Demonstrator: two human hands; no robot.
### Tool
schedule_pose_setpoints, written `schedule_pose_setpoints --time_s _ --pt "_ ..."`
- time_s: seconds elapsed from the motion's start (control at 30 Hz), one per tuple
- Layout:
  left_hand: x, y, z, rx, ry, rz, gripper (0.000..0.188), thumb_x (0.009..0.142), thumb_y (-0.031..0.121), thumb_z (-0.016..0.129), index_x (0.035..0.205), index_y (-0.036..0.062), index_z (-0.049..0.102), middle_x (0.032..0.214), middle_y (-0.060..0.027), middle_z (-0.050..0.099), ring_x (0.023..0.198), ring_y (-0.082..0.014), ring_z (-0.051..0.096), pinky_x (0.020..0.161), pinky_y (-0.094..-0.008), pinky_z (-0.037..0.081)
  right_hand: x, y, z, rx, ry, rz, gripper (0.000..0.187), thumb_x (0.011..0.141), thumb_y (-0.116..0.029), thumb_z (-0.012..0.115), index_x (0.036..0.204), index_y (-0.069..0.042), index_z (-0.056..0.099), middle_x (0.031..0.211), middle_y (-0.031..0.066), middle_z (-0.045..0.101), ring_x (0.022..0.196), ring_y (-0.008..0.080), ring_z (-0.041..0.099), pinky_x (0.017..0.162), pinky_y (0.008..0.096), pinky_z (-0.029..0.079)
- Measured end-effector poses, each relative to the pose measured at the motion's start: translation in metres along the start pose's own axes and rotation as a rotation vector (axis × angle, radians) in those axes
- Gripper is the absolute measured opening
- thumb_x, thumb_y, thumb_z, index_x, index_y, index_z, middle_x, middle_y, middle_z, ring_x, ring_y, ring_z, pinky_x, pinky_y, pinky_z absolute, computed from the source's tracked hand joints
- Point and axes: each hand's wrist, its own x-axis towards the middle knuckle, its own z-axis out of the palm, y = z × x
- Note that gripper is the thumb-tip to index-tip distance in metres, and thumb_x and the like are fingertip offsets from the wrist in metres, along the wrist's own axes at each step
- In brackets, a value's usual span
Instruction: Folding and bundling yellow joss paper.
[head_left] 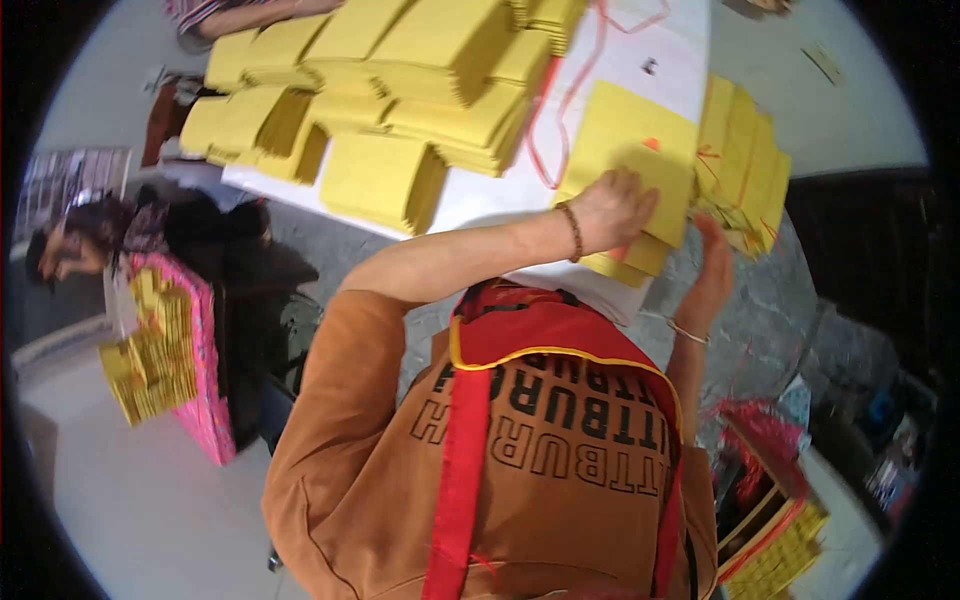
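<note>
On the white table in front of me lies a stack of yellow paper sheets (630,115) with small orange-red marks on it. My left hand (612,212), a beaded bracelet at its wrist, rests on the near part of this stack with its fingers curled and pressed together. What those fingers pinch, if anything, is hidden. My right hand (708,268), wearing a thin bangle, is held up off the right edge of the stack. Its fingers are stretched out and nothing shows in them. Beyond it hang tied yellow paper bundles (740,160) with red string.
Many folded yellow bundles (385,180) are piled on the table's left. A red cord (567,100) lies on the white tabletop (665,35). Another person's arm (245,18) reaches in at the far left. A pink-edged box (205,350) and a wooden crate (765,535) hold more yellow bundles.
</note>
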Motion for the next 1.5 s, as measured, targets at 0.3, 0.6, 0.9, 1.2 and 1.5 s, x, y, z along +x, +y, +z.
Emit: schedule_pose_setpoints --time_s 0.3,0.6,0.9,1.2,1.5 --pt "-0.161 -0.079 -0.1 0.2 0.437 -0.103 0.047 0.072 0.01 0.055 0.118 0.0145 0.054 0.111 -0.0123 0.056 0.101 -0.0254 0.056 0.086 -0.0391 0.044 -0.037 -0.029 0.048 0.068 -0.17 -0.279 0.031 0.092 -0.014 0.039 0.111 0.004 0.055 0.113 0.0128 0.057 0.105 0.0211 0.052 0.093 0.0316 0.037" --pt "-0.269 -0.158 -0.071 0.322 0.102 -0.334 0.046 0.075 0.011 0.051 0.121 0.0177 0.051 0.115 -0.0077 0.054 0.108 -0.0218 0.05 0.09 -0.0383 0.036 -0.06 -0.012 0.219 0.195 -0.875 0.55 0.047 0.09 -0.031 0.048 0.126 -0.001 0.042 0.125 0.0126 0.048 0.111 0.0203 0.048 0.087 0.0298 0.039" --pt "-0.289 -0.177 -0.056 -0.165 0.078 -0.502 0.061 0.075 0.018 0.06 0.133 0.0214 0.04 0.137 -0.013 0.036 0.125 -0.0273 0.033 0.099 -0.0482 0.025 -0.08 0.029 0.318 -0.053 -0.619 0.392 0.076 0.077 -0.029 0.065 0.137 -0.01 0.023 0.135 0.0141 0.033 0.119 0.0312 0.04 0.087 0.0509 0.041" --pt "-0.303 -0.228 -0.02 -1.197 0.09 -1.249 0.067 0.078 0.038 0.067 0.123 -0.0061 0.043 0.112 -0.0143 0.057 0.099 -0.0179 0.057 0.084 -0.0289 0.045 -0.087 0.046 0.321 0.133 -0.575 0.373 0.072 0.076 -0.007 0.061 0.136 -0.006 0.021 0.129 0.0143 0.037 0.109 0.0278 0.047 0.083 0.0359 0.043" --pt "-0.303 -0.217 -0.046 -1.51 -0.019 -1.16 0.072 0.075 0.039 0.069 0.124 -0.0064 0.041 0.115 -0.0158 0.055 0.103 -0.0207 0.056 0.086 -0.0295 0.046 -0.096 0.054 0.314 0.401 -0.636 0.413 0.078 0.079 -0.003 0.058 0.141 -0.017 0.013 0.125 0.013 0.044 0.106 0.0244 0.052 0.073 0.0361 0.054"
